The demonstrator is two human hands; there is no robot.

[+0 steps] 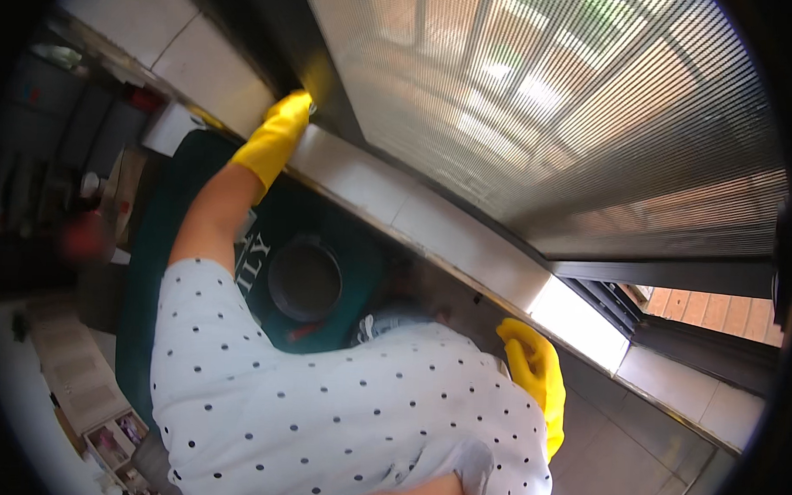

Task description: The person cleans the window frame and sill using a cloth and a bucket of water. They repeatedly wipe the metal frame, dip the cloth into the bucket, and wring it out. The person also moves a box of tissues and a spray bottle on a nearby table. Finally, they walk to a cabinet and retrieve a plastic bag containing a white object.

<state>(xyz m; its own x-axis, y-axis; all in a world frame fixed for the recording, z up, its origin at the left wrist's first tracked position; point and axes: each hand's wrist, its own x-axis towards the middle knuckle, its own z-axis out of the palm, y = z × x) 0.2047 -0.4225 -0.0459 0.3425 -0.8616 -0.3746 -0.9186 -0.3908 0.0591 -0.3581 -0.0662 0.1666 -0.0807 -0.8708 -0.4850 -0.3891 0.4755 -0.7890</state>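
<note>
My left hand (287,121), in a yellow rubber glove, reaches to the lower left corner of the dark window frame (323,88). Its fingers are bunched together against the frame, over the tiled sill (355,169). A small pale bit shows at the fingertips, too small to name. My right hand (533,366), in a matching yellow glove, hangs beside the sill's inner edge. Its fingers are loosely bent and a little apart, and nothing shows in them. A ribbed screen pane (540,104) fills the window above the sill.
Below my left arm is a dark green cover (189,170) with white lettering, bearing a round dark pan-like thing (305,279). Grey tiles (617,421) lie beyond my right hand. A pale cabinet (74,363) stands at the lower left. Bright light falls on part of the sill.
</note>
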